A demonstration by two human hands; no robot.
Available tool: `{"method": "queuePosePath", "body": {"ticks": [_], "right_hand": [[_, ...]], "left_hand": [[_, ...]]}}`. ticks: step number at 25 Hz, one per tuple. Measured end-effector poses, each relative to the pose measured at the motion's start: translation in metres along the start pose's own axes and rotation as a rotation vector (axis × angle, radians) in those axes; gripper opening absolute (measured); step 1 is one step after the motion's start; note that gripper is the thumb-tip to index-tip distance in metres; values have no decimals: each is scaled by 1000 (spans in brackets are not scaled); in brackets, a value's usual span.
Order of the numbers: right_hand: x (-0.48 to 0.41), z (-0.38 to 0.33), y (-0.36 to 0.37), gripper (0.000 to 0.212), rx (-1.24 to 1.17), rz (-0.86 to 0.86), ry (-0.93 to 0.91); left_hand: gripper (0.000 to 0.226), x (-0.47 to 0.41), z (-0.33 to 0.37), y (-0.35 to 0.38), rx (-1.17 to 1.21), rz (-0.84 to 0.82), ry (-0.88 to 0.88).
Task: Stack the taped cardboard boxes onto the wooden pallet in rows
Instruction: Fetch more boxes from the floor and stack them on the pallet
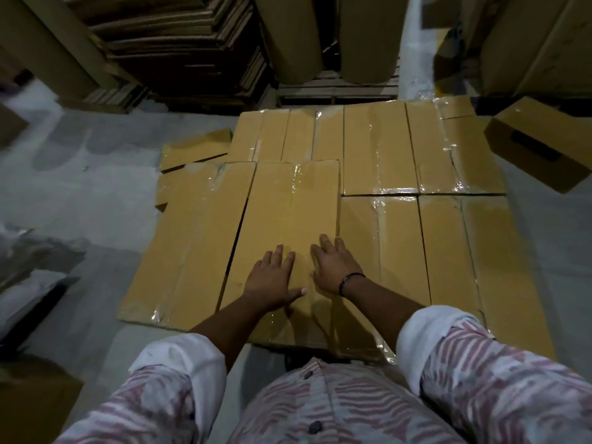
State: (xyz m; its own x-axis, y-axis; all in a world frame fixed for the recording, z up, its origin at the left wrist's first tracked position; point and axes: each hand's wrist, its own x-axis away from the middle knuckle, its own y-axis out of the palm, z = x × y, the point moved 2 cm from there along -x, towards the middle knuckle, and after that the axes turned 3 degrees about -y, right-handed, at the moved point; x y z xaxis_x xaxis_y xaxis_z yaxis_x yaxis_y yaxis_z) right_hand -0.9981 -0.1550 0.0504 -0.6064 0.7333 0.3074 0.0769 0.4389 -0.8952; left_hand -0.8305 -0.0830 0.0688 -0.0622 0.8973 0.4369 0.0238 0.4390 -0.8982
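Hands: left hand (272,278) and right hand (334,267) lie flat, fingers spread, on the taped cardboard box (288,203).
Box: at the layer's near edge, between neighbouring boxes (384,251); pallet hidden beneath.
Purpose: probably pressing it snug into its row.

Warehouse w/ flat cardboard stacks (179,49), lg paper rolls (365,36), taped boxes (378,149), concrete floor (96,193)
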Motion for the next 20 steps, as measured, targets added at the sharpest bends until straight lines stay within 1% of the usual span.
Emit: {"method": "queuePosePath", "body": {"ticks": [2, 6, 8, 10, 12, 14, 17, 20], "right_hand": [[3, -6, 3, 70, 37, -4, 2], [8, -22, 15, 68, 26, -51, 4], [11, -34, 22, 65, 51, -52, -32], [12, -48, 28, 63, 65, -57, -80], [12, -67, 33, 63, 67, -85, -141], [10, -89, 37, 66, 90, -108, -191], [4, -126, 38, 73, 119, -133, -218], [-5, -168, 41, 75, 115, -116, -201]], "left_hand": [[103, 12, -14, 10, 39, -6, -130], [102, 38, -41, 27, 143, -30, -423], [99, 51, -58, 36, 213, -37, -524], [97, 61, -74, 46, 264, -27, -574], [94, 69, -88, 53, 281, 1, -561], [86, 75, -101, 55, 262, 52, -495], [76, 80, -128, 52, 240, 91, -346], [81, 86, -169, 52, 255, 58, -125]]}}
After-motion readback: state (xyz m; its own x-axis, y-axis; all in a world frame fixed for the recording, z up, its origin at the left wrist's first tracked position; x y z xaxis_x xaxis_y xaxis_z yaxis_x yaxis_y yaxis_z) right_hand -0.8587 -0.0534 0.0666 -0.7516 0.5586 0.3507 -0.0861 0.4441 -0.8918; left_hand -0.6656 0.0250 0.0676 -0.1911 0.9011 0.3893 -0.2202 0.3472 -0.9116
